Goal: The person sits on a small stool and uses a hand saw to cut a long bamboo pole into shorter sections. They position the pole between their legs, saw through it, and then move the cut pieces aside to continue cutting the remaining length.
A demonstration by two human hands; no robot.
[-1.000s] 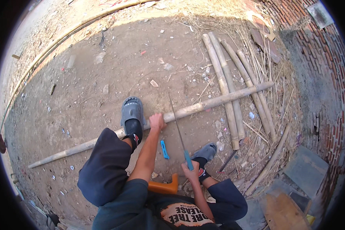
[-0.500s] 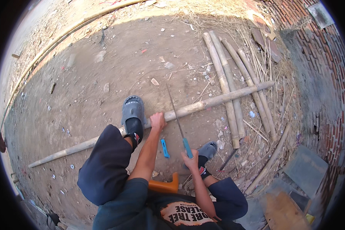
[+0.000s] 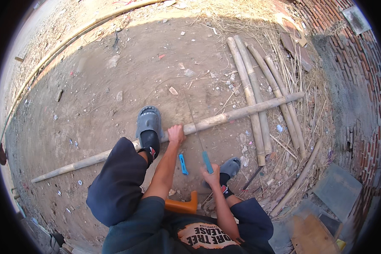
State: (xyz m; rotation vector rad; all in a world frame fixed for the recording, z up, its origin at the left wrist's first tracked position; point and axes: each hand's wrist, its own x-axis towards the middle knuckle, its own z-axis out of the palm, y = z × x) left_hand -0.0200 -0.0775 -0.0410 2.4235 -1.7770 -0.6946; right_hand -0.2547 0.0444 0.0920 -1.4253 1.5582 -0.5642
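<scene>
A long bamboo pole (image 3: 216, 121) lies across the dirt, its right end resting over several shorter bamboo pieces (image 3: 246, 84). My left hand (image 3: 176, 134) is closed round the pole near its middle, just right of my grey clog (image 3: 149, 120), which presses on it. In my right hand (image 3: 213, 172) is the teal handle of a hand saw (image 3: 207, 162). The thin blade crosses the pole a little right of my left hand, its far end faint against the ground. A blue utility knife (image 3: 183, 164) lies on the dirt between my forearms.
An orange plastic thing (image 3: 183, 205) shows beneath me. A dark rod (image 3: 252, 178) and another bamboo length (image 3: 298, 180) lie to the right, by straw and a brick wall (image 3: 374, 84). Flat boards (image 3: 338, 190) lie at the lower right. A long pole (image 3: 51, 54) curves along the far left.
The saw blade looks thinner and fainter than before, still across the pole at about the same place. Both hands keep their holds; the whole view has shifted slightly.
</scene>
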